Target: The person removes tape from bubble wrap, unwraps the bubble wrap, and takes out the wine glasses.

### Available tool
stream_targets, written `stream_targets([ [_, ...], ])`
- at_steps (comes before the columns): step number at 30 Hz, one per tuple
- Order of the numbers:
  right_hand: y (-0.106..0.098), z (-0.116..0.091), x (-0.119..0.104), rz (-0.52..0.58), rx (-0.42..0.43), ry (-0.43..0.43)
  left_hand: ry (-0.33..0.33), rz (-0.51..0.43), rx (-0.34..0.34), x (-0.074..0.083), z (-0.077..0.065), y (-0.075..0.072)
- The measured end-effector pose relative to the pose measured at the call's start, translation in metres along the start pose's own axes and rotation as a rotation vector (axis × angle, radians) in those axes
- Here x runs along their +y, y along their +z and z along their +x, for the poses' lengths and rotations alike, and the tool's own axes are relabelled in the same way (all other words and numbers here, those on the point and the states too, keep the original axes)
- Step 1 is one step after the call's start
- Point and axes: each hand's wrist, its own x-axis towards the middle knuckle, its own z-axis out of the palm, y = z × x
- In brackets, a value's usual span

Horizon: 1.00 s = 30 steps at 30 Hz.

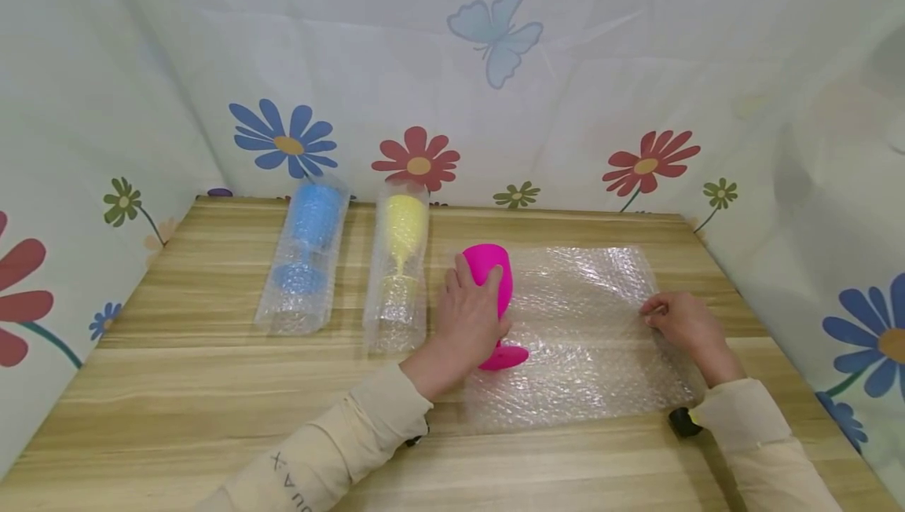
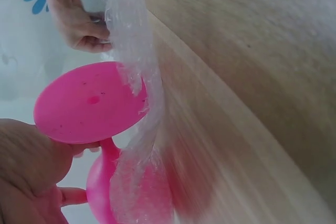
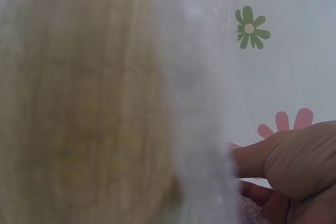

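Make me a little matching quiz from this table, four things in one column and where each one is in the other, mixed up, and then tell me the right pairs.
Things:
1. pink goblet
2. blue goblet
3. yellow goblet
4. right hand

Places:
A. wrapped, between the other two goblets
B. at the right edge of the flat bubble wrap sheet
C. held by the left hand
D. wrapped, farthest left

Pairs: 1-C, 2-D, 3-A, 4-B
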Motion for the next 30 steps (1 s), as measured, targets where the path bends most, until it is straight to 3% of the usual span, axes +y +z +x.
stream_targets([
  [5, 0.0, 0.001, -0.003, 0.001, -0.009, 0.015, 0.006, -0.055, 0.045, -0.002, -0.003, -0.001],
  [12, 0.0, 0.002, -0.003, 0.004, 0.004, 0.006, -0.04, -0.241, 0.019, -0.001, -0.007, -0.003],
  [26, -0.001, 0.002, -0.001, -0.01, -0.013, 0.004, -0.129, -0.381, -0.034, -0.002, -0.012, -0.006],
  [30, -0.001, 0.001, 0.0, -0.013, -0.018, 0.01, -0.178, -0.478, -0.063, -0.001, -0.013, -0.006],
])
